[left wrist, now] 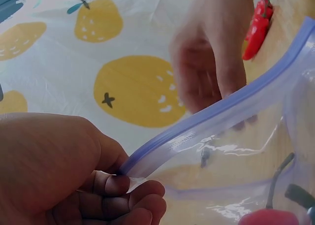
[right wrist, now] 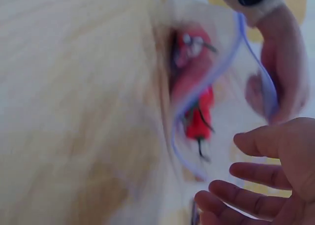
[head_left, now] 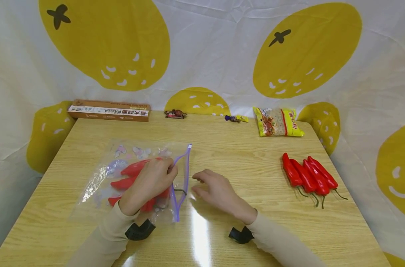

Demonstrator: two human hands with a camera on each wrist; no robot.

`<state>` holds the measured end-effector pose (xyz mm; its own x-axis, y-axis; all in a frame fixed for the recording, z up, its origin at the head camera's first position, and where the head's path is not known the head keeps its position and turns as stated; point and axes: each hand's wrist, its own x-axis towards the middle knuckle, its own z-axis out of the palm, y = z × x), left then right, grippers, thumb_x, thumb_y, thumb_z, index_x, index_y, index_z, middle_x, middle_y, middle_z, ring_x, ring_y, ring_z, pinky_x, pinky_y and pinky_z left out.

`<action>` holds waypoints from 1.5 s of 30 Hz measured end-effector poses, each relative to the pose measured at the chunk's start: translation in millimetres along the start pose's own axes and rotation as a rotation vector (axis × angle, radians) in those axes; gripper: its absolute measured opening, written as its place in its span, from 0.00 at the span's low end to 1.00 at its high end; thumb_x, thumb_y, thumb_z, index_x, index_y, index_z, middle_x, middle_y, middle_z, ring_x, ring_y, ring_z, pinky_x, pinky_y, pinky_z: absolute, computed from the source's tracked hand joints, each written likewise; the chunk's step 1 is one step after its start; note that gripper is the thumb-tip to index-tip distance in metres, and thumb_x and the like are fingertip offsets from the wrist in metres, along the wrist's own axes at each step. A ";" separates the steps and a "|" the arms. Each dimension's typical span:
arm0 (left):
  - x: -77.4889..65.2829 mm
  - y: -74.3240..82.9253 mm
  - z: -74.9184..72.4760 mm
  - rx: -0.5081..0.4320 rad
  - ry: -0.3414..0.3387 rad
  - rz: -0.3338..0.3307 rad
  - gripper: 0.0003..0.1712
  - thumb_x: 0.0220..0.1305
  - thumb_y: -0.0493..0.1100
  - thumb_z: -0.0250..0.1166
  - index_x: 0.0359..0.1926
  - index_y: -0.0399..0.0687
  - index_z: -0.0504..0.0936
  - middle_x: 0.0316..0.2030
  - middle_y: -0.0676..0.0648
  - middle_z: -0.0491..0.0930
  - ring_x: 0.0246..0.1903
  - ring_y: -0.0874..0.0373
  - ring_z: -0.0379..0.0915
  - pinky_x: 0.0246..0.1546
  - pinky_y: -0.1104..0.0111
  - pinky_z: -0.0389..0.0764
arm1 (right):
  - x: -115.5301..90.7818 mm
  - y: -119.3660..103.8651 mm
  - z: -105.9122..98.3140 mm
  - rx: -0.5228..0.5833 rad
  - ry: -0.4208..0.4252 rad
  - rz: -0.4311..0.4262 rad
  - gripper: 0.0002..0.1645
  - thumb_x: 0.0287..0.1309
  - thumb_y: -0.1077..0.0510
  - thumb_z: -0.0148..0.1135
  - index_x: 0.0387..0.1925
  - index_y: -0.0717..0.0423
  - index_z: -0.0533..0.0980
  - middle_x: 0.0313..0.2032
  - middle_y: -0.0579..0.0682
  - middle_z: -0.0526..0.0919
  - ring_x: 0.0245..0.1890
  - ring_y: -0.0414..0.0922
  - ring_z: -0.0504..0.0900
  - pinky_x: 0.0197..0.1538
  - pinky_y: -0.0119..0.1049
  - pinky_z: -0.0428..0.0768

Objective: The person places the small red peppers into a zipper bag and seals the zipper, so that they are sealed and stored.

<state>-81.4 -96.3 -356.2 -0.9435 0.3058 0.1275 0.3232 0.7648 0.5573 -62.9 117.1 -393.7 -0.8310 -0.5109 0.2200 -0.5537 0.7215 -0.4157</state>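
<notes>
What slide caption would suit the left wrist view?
Left fingers pinch a clear bag by its purple rim, right fingers beyond it; red peppers lie behind.

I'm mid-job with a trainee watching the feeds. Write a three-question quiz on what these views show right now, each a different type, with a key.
1. Count: how many red peppers lie outside the clear bag?

2. True or false: the right hand is gripping a pepper.

3. Multiple choice: what does the left hand pinch?
A) A pepper stem
B) The purple edge of the bag's opening
C) The pasta box

Key:
1. Four.
2. False; the right hand is empty, fingers spread apart in its wrist view.
3. B; the left wrist view shows thumb and finger on the purple edge.
</notes>
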 end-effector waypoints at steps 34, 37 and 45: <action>0.2 -2.8 -0.8 -0.019 0.014 -0.003 0.16 0.59 0.40 0.55 0.15 0.48 0.65 0.12 0.53 0.60 0.12 0.62 0.55 0.11 0.72 0.58 | -120.6 162.5 -92.6 -0.600 0.202 0.498 0.19 0.39 0.64 0.64 0.38 0.63 0.71 0.24 0.67 0.68 0.19 0.62 0.68 0.16 0.50 0.64; 0.5 -3.0 -0.1 -0.012 0.019 0.003 0.16 0.58 0.39 0.55 0.15 0.48 0.65 0.12 0.53 0.60 0.12 0.62 0.55 0.12 0.72 0.58 | -121.1 161.9 -93.4 -0.591 0.153 0.527 0.20 0.40 0.64 0.63 0.39 0.62 0.70 0.22 0.66 0.68 0.16 0.60 0.67 0.14 0.48 0.62; 0.3 -2.5 0.7 -0.022 0.004 -0.006 0.16 0.58 0.39 0.55 0.15 0.47 0.65 0.12 0.53 0.60 0.12 0.62 0.55 0.11 0.72 0.58 | -120.3 160.8 -92.9 -0.546 0.189 0.551 0.22 0.47 0.60 0.59 0.46 0.64 0.69 0.25 0.66 0.71 0.14 0.57 0.68 0.15 0.48 0.65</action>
<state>-82.5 -97.7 -358.1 -0.9459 0.2986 0.1272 0.3155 0.7542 0.5759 -56.9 338.0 -405.1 -0.9607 0.0385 0.2748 0.0322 0.9991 -0.0276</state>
